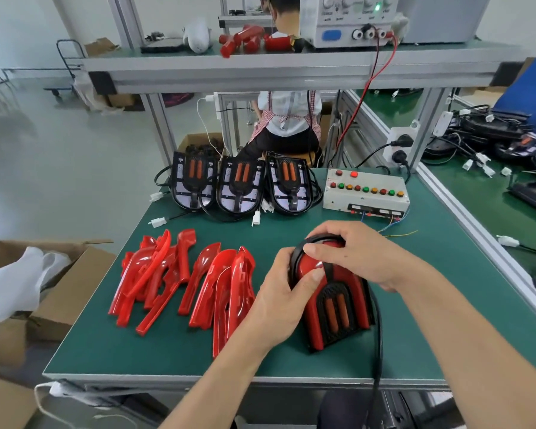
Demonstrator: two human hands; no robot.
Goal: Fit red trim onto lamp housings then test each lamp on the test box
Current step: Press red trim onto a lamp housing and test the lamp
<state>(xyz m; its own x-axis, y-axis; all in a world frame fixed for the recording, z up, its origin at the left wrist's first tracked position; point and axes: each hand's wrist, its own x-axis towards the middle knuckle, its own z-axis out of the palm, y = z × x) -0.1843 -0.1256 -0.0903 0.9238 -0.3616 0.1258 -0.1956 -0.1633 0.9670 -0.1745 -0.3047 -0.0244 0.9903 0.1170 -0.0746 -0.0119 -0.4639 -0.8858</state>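
A black lamp housing [338,308] with red trim on it lies on the green mat in front of me. My left hand [288,289] grips its left side, thumb pressing on the red trim. My right hand [353,252] curls over its rounded far end. Its black cable [378,351] runs off the front edge. Several loose red trim pieces [183,280] lie in a pile to the left. Three bare black housings [240,188] stand in a row at the back. The white test box [365,193] with coloured buttons sits at the back right.
A power supply [350,20] stands on the upper shelf, with red and black leads hanging down. Open cardboard boxes [44,289] sit left of the table. A person sits behind the bench, back turned. More housings and cables lie on the right-hand bench [508,150].
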